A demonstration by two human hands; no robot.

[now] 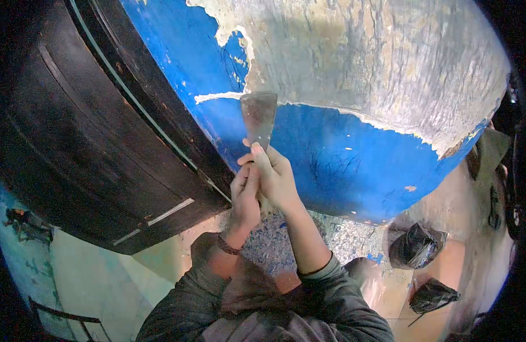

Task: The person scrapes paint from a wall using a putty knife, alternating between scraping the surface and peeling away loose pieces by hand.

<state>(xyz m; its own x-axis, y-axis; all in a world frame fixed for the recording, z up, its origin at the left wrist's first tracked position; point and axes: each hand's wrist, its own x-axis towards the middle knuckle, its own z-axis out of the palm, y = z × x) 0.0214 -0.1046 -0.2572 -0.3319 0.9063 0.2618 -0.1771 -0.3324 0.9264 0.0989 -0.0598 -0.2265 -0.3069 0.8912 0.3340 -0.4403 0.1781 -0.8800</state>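
Observation:
A wide-bladed paint scraper (259, 114) points up and away from me, its blade edge at the border of the peeled paint on the wall (342, 137). My right hand (279, 179) is closed around it, thumb lying along the base of the blade. Just below and to the left, my left hand (246, 196) is closed at the handle, a dark bracelet on its wrist. The fingers of both hands hide most of the handle. Blue paint covers the lower part of the wall, and bare grey, streaked plaster shows above a ragged whitish edge.
A dark door (103, 125) with a frame stands at the left, beside the blue wall. Paint flakes (268, 242) litter the floor at the wall's foot. Two black plastic bags (414, 248) lie on the floor at the right.

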